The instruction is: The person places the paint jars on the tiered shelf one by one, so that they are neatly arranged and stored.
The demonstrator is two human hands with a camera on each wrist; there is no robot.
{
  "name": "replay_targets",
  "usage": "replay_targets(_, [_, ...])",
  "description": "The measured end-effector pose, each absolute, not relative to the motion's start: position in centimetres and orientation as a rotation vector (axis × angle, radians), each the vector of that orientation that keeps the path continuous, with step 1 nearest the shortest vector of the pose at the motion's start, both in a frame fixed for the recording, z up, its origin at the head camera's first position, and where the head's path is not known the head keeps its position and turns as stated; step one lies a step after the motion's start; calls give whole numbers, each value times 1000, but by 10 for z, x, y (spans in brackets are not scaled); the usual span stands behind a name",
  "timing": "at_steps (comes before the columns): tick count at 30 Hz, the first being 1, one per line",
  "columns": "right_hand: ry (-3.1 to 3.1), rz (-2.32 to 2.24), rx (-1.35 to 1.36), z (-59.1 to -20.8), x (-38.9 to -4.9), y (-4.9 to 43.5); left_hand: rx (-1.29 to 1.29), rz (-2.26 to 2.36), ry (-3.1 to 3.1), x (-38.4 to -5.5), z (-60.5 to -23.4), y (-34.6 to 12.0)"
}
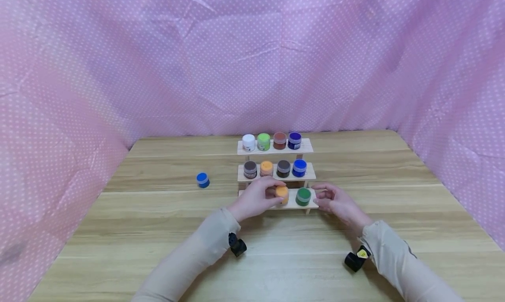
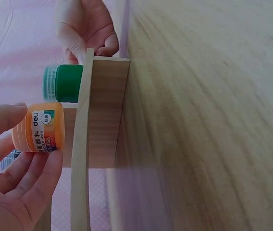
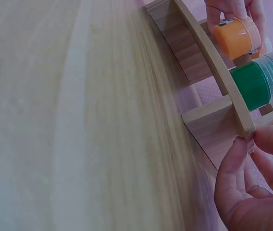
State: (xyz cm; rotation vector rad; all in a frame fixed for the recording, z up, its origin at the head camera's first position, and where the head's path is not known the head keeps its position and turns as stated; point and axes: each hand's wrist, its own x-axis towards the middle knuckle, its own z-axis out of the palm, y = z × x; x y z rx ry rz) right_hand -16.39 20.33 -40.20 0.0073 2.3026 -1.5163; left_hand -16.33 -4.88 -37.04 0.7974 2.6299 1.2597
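My left hand (image 1: pixel 255 199) holds an orange paint jar (image 2: pixel 43 127) between thumb and fingers, close over the lowest board of a wooden tiered rack (image 1: pixel 293 204). The jar's printed label faces the left wrist camera. Beside it, a green paint jar (image 1: pixel 303 197) with a clear lid stands on the same board. At that board's right end, my right hand (image 1: pixel 334 203) pinches the wood (image 3: pixel 244 126) between thumb and fingers. Part of the lowest board is hidden behind the left hand in the head view.
On the middle tier stand several jars, among them a bright blue jar (image 1: pixel 299 168) and another orange jar (image 1: pixel 266 168). The top tier bears white (image 1: pixel 248 142), light green, reddish-brown and dark blue jars. One blue jar (image 1: pixel 203 180) sits apart on the wooden table (image 1: pixel 158 223), left of the rack.
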Motion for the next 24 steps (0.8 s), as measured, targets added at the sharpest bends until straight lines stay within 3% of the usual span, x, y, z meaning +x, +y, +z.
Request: replay_targets(24, [2322, -1521, -13, -402, -160, 202, 753, 1184, 2640, -161, -372, -39])
